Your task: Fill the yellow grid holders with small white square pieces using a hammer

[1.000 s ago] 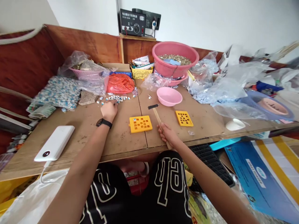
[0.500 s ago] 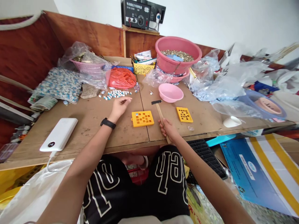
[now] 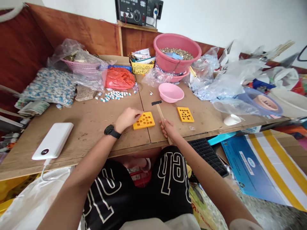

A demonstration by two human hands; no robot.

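Reaching with the left hand [image 3: 126, 118] to the upper left of a gridded yellow tray [image 3: 146, 126], flat on the bench [image 3: 100, 116] in front of the body; bringing thumb and fingers close together at the tips, too small to tell about any piece pinched between; wearing a black watch [image 3: 112, 131] on that wrist; gripping a hammer [image 3: 160, 113] in the right hand [image 3: 170, 129], with fingers wrapped around the wooden handle and closed; pointing its black head away from the body, between the tray and a pink bowl [image 3: 171, 92]; seen near the right hand, a second yellow tray [image 3: 185, 120]; seen farther back, scattered white-and-blue pieces [image 3: 115, 95] before a red bag [image 3: 120, 78].
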